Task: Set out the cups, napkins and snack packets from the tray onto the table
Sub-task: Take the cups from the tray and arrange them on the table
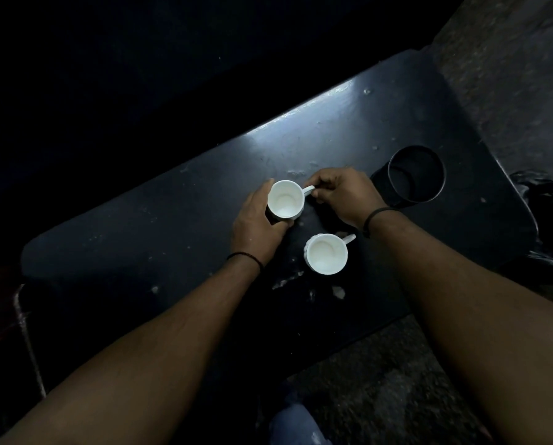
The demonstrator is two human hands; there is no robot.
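Note:
Two empty white cups stand on a dark, scuffed table (178, 220). My left hand (255, 226) wraps around the body of the far cup (284, 200) from the left. My right hand (342, 194) pinches that same cup's handle from the right. The near cup (326, 254) stands alone just below my right wrist, handle pointing right, with neither hand touching it. No tray, napkins or snack packets appear in this dim view.
A round black cup-holder recess (416, 175) sits in the table's right end. The table's near edge runs diagonally; rough speckled floor (381, 390) lies below and to the right. A metal chair frame (27, 335) shows at the left edge. My knee (297, 422) is at the bottom.

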